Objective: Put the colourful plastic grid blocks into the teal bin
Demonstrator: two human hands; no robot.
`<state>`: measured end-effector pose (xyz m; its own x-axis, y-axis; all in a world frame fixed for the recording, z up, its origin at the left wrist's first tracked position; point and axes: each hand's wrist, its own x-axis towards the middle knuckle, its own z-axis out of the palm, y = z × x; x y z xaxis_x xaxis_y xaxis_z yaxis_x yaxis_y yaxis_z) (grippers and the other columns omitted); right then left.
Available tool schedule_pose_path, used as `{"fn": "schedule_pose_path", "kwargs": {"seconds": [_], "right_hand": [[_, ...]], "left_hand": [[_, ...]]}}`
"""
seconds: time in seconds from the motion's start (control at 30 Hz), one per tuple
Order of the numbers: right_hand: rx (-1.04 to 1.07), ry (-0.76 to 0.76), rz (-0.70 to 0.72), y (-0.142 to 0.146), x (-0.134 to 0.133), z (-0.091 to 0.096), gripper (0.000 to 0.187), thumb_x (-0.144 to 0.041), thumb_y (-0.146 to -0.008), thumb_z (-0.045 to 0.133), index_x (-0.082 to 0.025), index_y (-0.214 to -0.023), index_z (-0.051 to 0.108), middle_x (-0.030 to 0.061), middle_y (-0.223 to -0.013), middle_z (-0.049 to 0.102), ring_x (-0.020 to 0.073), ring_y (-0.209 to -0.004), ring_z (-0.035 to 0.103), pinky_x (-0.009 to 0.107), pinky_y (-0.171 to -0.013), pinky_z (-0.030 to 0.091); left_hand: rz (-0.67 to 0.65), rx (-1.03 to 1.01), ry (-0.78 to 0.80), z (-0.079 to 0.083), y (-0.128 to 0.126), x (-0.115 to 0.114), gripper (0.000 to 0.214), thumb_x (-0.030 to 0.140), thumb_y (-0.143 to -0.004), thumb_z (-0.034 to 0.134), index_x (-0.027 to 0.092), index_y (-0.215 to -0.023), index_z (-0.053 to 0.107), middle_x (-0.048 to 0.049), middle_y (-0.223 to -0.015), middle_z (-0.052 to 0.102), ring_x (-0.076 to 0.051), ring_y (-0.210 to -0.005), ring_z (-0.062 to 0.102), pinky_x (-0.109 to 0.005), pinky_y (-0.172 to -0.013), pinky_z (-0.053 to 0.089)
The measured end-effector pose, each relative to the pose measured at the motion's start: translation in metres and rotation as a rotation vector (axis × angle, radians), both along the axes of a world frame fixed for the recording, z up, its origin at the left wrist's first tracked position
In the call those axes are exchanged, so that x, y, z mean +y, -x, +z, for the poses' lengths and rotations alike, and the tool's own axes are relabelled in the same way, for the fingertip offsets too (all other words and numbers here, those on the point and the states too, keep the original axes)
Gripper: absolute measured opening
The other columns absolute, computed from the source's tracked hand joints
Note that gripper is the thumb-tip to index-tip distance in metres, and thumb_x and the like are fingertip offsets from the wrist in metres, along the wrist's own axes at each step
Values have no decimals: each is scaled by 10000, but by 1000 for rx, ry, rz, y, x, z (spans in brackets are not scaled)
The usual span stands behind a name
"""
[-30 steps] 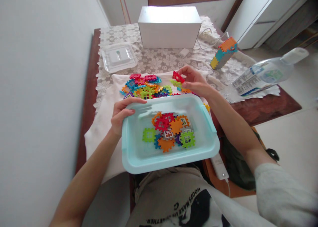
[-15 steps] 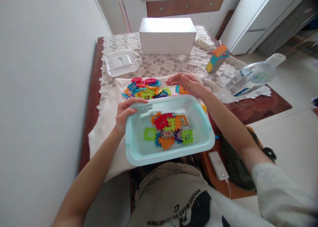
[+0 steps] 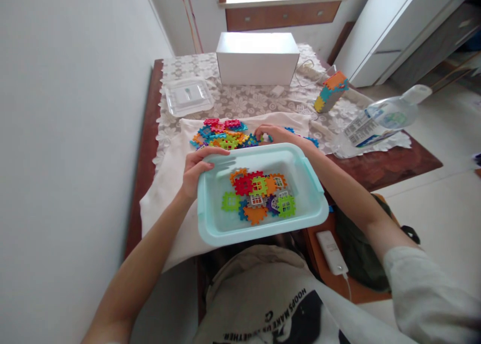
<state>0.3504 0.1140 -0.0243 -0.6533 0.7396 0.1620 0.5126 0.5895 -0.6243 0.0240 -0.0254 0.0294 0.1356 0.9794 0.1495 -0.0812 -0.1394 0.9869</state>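
Note:
My left hand (image 3: 197,168) is closed on the far left corner of a pale turquoise plastic bin (image 3: 210,231), which is tilted toward me. Inside the bin lie several toothed plastic building pieces (image 3: 255,214) in red, orange, green, blue, purple and grey, some with window grids. Beyond the far rim, my right hand (image 3: 277,134) reaches down with curved fingers, apart from each other, at the right end of a heap of similar colourful pieces (image 3: 227,136) on a white cloth (image 3: 165,193). The bin's rim hides part of this hand. Nothing held shows between its fingers.
A white box (image 3: 257,65) and a clear plastic lid (image 3: 189,97) rest on the lace-covered table. At the right are a small block structure (image 3: 330,91) and a large clear bottle (image 3: 383,116). A white power bank (image 3: 331,253) with a cable lies on the orange seat below.
My right hand has come down from above the cloth to the pieces, its fingers curling. My left hand still grips the bin, and the view has shifted slightly.

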Motion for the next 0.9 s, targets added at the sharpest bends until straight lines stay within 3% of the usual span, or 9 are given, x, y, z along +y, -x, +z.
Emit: {"fn": "schedule_pose_path", "kwargs": {"seconds": [0.13,0.23,0.43,0.57,0.73,0.9], "right_hand": [[47,-3,-45,3,-4,12,546,-259,-884,753,-261,-1431,750,93,-1329,808,267,-1020,719,422,-941,620],[118,39,-28,4,-8,17,649,-231,-877,759,-276,-1523,708,88,-1430,781,224,-967,685,385,-890,617],[269,273,28,-1,-12,18,447,-403,-896,891,-272,-1307,773,15,-1034,787,166,-784,629,299,-685,540],[368,396,14,-6,-11,12,443,-452,-844,963,-268,-1199,772,-13,-934,731,136,-709,611,269,-600,486],[525,262,-108,-7,-10,9,299,-390,-844,940,-241,-1045,776,19,-991,752,161,-845,658,290,-714,538],[662,150,-173,-6,-11,15,270,-363,-838,925,-234,-1014,766,8,-953,730,143,-809,613,274,-723,530]], "left_hand": [[-12,-15,1,-1,0,0,411,289,-657,675,227,-942,965,-80,-964,889,-278,-933,768,-336,-779,626],[-3,-4,10,-1,1,0,420,295,-659,672,216,-951,962,-86,-964,889,-295,-936,775,-349,-779,635],[6,8,29,1,1,-2,415,302,-670,677,211,-959,960,-92,-991,893,-315,-991,786,-359,-815,645],[0,-1,26,0,0,-3,416,293,-674,678,222,-966,965,-83,-1004,897,-303,-1006,782,-344,-817,637],[-12,-8,31,0,0,-2,415,289,-658,674,232,-950,964,-66,-965,893,-280,-946,771,-329,-804,626],[-2,24,25,-1,2,-1,409,300,-668,679,226,-952,962,-75,-978,893,-294,-979,775,-341,-821,640]]}}
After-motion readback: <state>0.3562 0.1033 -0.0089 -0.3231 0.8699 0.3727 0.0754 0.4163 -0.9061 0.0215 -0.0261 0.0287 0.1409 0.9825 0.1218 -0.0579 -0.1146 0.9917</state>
